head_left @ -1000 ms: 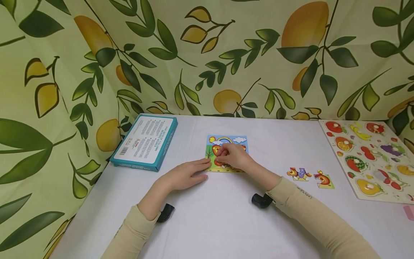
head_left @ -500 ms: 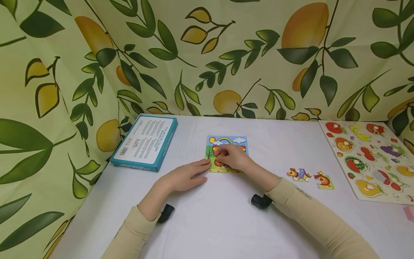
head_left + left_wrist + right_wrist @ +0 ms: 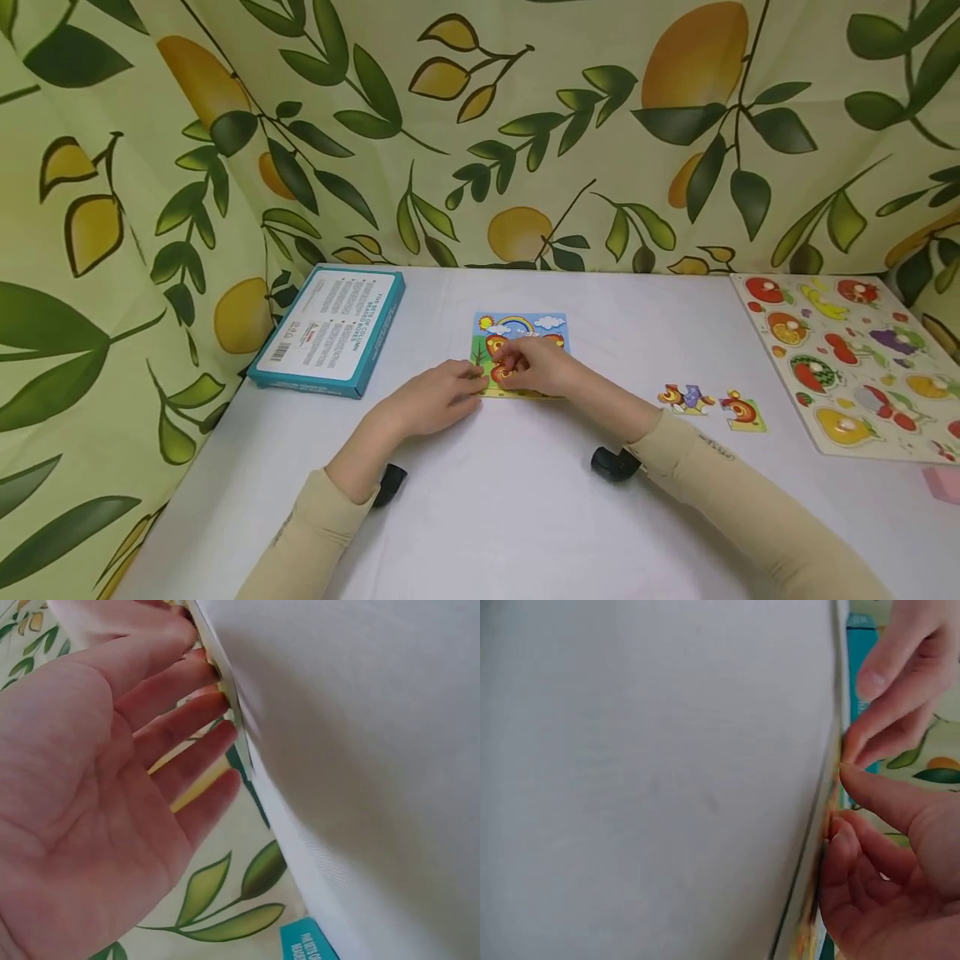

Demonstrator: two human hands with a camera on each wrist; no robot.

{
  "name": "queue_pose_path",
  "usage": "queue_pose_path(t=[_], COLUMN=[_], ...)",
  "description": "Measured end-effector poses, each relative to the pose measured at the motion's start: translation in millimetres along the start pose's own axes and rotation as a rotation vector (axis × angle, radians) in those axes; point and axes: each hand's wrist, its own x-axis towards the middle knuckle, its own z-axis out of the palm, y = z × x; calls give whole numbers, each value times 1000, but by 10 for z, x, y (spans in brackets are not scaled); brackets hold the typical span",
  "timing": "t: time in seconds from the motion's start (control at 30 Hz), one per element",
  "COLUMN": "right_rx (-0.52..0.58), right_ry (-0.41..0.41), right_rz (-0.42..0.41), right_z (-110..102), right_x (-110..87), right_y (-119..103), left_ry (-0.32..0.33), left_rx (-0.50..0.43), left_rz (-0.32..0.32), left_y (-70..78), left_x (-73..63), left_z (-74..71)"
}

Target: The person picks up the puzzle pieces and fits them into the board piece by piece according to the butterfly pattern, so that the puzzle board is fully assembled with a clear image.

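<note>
A small colourful jigsaw board, printed with a sun, a rainbow and a red butterfly-like shape, lies flat mid-table in the head view. My left hand rests its fairly straight fingertips on the board's left edge; in the left wrist view this left hand has its palm showing and holds nothing. Over the board's middle, my right hand has its fingers curled, thumb and forefinger pinching a puzzle piece at the board's surface. The right wrist view shows the right hand low against the board; the piece is mostly hidden there.
Two loose puzzle pieces, a purple-and-orange one and a red-and-green one, lie right of the board. A teal-edged box stands back left. A fruit knob puzzle and a pink block lie at the right.
The left fingers bend slightly more at the board's edge. The right hand stays over the board, its fingers shifting a little. The head view has swung slightly right.
</note>
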Motion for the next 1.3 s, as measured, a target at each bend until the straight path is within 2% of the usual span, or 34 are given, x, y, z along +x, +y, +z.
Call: queue_pose_path(t=[0.13, 0.2, 0.3, 0.4, 0.47, 0.53, 0.63, 0.77, 0.87, 0.97, 1.13, 1.2, 1.3], right_rx=[20, 28, -31, -160, -206, -238, -229, -186, -104, 11, 207, 230, 208], right_ry=[65, 118, 179, 193, 181, 163, 146, 137, 144, 165, 150, 136, 135], right_rz=[-34, -5, 53, 97, 129, 157, 169, 181, 199, 215, 210, 178, 137], right_z=[-177, -323, -593, -839, -957, -1025, -1052, -1055, -1019, -894, -552, -419, -263], right_x=[-310, -535, -945, -1332, -1547, -1692, -1783, -1749, -1614, -1356, -791, -591, -356], right_y=[108, 225, 454, 699, 842, 964, 1078, 1083, 981, 820, 524, 426, 319], left_ry=[3, -5, -6, -7, -6, -6, 0, -1, -10, -22, -27, -25, -24], left_rx=[1, -20, -61, -77, -71, -56, -33, -22, -26, -29, -32, -33, -37], left_rz=[-14, -27, -33, -35, -27, -20, -11, 4, 16, 20, 19, 25, 29], left_y=[-6, -20, -20, 2, 15, 21, 18, 18, 17, 10, -6, -12, -18], left_x=[40, 50, 59, 33, 24, 20, 24, 43, 55, 64, 68, 63, 60], left_z=[24, 38, 47, 35, 33, 33, 41, 51, 47, 40, 35, 37, 38])
